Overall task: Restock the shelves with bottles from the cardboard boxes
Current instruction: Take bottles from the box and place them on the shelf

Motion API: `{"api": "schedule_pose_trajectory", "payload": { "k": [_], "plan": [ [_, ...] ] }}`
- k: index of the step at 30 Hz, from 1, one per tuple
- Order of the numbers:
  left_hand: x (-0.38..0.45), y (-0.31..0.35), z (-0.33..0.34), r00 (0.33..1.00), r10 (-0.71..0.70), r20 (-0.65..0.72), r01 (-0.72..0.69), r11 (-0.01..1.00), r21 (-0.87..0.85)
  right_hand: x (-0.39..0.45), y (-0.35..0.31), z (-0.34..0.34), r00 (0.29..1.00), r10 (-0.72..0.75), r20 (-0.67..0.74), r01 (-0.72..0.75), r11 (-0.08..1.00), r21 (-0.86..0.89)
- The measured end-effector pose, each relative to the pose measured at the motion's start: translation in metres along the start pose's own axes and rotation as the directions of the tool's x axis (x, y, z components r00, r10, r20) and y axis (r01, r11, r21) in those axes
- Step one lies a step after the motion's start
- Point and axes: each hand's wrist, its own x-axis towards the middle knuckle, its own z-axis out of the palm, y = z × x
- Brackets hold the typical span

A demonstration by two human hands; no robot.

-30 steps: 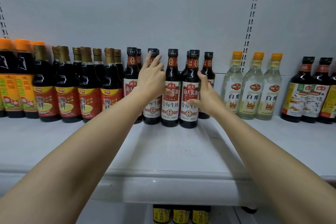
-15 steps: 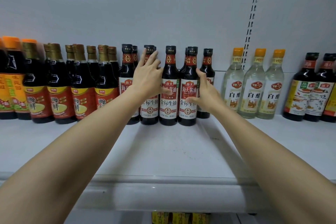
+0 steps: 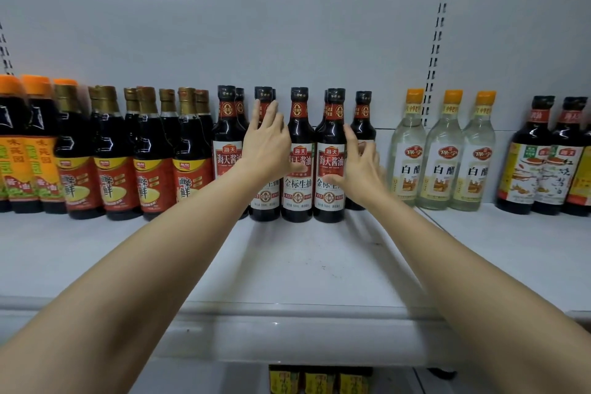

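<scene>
At frame centre, the left hand (image 3: pixel 268 143) and right hand (image 3: pixel 359 169) press flat-fingered against shelved soy sauce bottles (image 3: pixel 297 157) (no boxes visible), suggesting final straightening.

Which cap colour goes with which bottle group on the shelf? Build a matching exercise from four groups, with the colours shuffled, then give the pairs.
Column one:
1. clear vinegar bottles
2. white-label soy bottles between the left hand and the right hand
3. red-label sauce bottles
4. far-right dark bottles

Column two:
A. gold
B. orange
C. black with red neck band
D. plain black

Pairs: 1-B, 2-C, 3-A, 4-D
</scene>
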Motion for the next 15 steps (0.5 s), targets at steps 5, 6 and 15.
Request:
{"api": "schedule_pose_trajectory", "payload": {
  "k": [5,6,15],
  "plan": [
    [-0.009,-0.010,-0.009,0.996,-0.084,-0.023,0.075,0.961,-0.267,-0.009,-0.011,-0.010,0.969,-0.223,-0.107,0.210,0.971,-0.116],
    [-0.012,-0.016,-0.011,0.994,-0.112,-0.017,0.101,0.948,-0.302,-0.010,-0.016,-0.011,0.961,-0.258,-0.094,0.246,0.961,-0.124],
    [-0.071,-0.117,-0.025,0.924,-0.379,0.058,0.378,0.876,-0.298,-0.029,-0.123,0.019,0.786,-0.617,-0.032,0.618,0.785,0.044]
  ]
}}
